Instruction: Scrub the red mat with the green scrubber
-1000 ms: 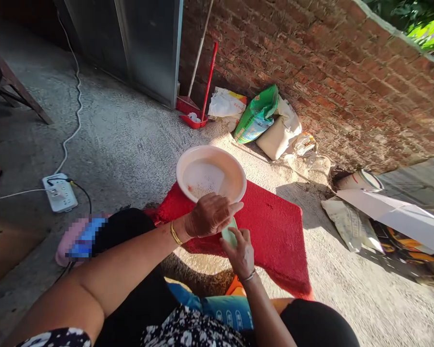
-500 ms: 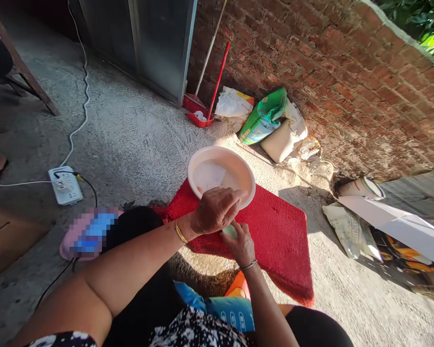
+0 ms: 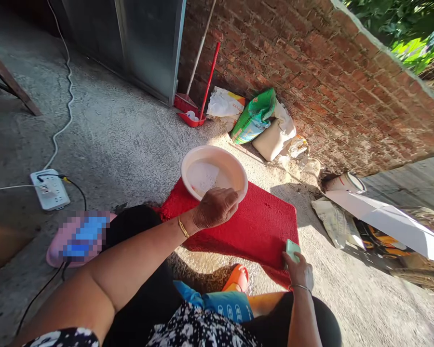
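Basin: one round, smooth white plastic basin [image 3: 214, 172] on the fuzzy red mat [image 3: 260, 226].
Left hand [image 3: 217, 207]: curled over the basin's near rim; grip unclear.
Right hand [image 3: 299, 272]: right of basin, grip holding one flat green rectangular piece [image 3: 292, 248].

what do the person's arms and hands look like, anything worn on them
Both arms are bare, with no gloves on either hand. The left hand has a thin gold bangle at the wrist. The right hand has a slim silver-coloured bracelet at its wrist. A black-and-white patterned sleeve edge shows at the upper left arm. No rings can be made out.
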Tool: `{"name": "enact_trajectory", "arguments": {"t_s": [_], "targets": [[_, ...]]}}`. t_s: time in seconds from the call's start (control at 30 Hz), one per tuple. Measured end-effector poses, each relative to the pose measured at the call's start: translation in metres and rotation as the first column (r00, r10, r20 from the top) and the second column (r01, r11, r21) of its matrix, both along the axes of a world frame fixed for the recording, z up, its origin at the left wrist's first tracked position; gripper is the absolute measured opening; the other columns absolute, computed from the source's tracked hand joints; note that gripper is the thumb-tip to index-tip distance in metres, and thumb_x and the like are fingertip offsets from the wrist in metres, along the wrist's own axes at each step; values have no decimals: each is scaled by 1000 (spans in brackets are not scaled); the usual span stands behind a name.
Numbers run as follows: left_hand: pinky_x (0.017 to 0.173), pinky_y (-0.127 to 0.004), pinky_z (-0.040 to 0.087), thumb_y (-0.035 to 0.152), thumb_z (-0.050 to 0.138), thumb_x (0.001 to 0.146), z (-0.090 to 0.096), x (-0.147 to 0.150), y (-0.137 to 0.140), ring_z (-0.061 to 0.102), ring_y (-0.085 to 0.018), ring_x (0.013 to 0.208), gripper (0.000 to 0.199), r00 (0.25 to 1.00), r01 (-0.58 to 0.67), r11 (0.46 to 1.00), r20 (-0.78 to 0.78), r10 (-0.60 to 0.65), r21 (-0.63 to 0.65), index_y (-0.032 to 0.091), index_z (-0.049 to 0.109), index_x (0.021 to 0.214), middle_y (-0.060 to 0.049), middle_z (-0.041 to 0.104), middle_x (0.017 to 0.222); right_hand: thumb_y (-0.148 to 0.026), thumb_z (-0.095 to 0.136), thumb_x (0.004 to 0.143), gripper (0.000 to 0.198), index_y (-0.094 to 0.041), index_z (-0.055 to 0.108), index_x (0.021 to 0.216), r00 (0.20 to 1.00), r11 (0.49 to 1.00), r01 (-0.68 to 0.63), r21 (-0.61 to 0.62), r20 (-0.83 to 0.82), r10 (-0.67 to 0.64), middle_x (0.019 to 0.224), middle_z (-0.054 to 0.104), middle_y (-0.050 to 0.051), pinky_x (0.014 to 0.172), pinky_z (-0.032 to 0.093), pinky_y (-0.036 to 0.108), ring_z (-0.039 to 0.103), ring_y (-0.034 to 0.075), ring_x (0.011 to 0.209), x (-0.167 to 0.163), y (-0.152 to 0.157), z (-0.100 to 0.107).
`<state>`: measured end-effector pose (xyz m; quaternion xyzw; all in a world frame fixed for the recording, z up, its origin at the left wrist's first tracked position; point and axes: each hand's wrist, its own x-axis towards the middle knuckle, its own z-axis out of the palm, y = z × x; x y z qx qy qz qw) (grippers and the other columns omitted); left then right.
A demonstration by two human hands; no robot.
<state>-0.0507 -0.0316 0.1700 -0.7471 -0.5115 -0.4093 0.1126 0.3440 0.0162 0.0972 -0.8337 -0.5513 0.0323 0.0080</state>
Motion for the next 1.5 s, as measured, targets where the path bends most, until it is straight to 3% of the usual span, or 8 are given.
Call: {"name": "enact_trajectory", "arguments": {"t_s": [0.1,0.37,0.53,0.67,0.9,1.13,1.3,1.5], "targets": [[62,-30,43,17,36,92,-4,4,3,60,-16,68,25,999,10,1000,-32,-10,12,15,51,112,-2,61,75,-64,53,75,69,-20,53,128,997,998,68,-18,-28,-68,111,58,16,80,45,38,61,28,93,-12,-5,10],[64,-31,44,15,39,91,-16,14,0,60,-17,71,24,987,83,997,-140,-81,9,15,53,111,-3,62,77,-57,57,76,47,-24,62,109,846,891,-399,217,-288,449,96,60,8,67,45,29,61,21,83,-172,3,8],[62,-31,43,17,38,92,-17,15,1,59,-17,69,23,985,105,994,-136,-102,20,16,53,110,-3,62,77,-50,57,79,36,-23,61,103,808,854,-488,182,-275,521,89,57,4,61,42,25,59,17,73,-224,10,-2],[63,-31,43,17,38,93,-18,17,3,57,-18,71,20,980,106,994,-165,-109,-29,17,56,102,-3,59,76,-54,59,76,43,-25,58,108,826,858,-495,139,-233,514,99,54,4,64,42,26,59,18,79,-189,19,-4],[76,-35,44,21,48,89,-49,42,-3,58,-21,86,18,926,113,938,-308,-219,-327,16,60,102,-8,60,91,-59,56,77,52,-25,54,116,965,971,-239,-27,-120,234,109,52,9,74,44,33,60,23,91,-57,49,8],[111,-54,15,55,62,77,-106,53,-9,17,-34,141,74,862,218,842,-307,-403,-493,29,34,141,-11,27,152,-61,58,72,55,-21,59,109,997,999,21,-48,-69,-25,102,58,13,75,44,38,62,26,87,44,65,14],[110,-58,11,57,56,81,-122,59,-2,18,-33,141,70,851,179,829,-339,-400,-530,34,32,142,-11,28,152,-57,58,74,45,-22,60,103,960,974,-158,162,-204,190,97,58,7,71,44,30,59,20,86,9,49,9],[108,-59,15,60,47,85,-120,63,2,26,-35,138,65,832,140,838,-396,-388,-527,32,34,142,-13,35,148,-49,62,77,38,-28,58,108,778,799,-590,117,-182,601,104,53,3,62,38,24,56,16,84,-57,21,-4]]}}
